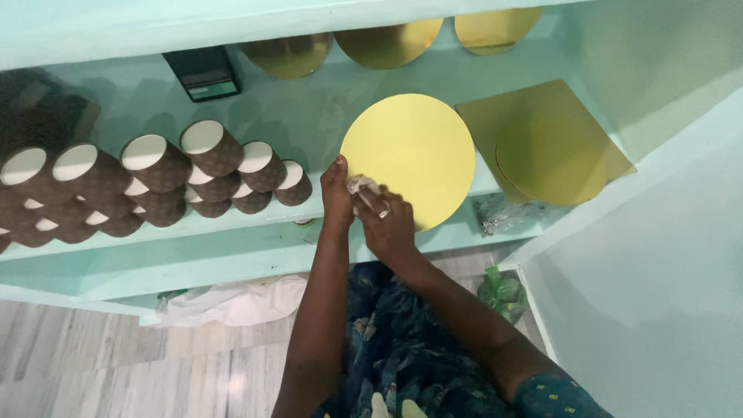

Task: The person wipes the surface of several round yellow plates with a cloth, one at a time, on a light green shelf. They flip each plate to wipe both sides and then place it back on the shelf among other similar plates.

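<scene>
A round yellow board (414, 151) lies on a pale green shelf (255, 217), its near edge over the shelf's front. My left hand (336, 192) pinches the board's left rim. My right hand (387, 224), with a ring on one finger, presses a small crumpled white cloth (362, 186) against the board's lower left edge, right beside the left hand.
Stacks of brown paper cups (155, 182) lie on their sides at the shelf's left. A square gold board with a round gold one on it (546, 147) sits to the right. More round gold boards (387, 42) and a dark box (203, 73) stand behind. A white cloth (232, 302) lies below.
</scene>
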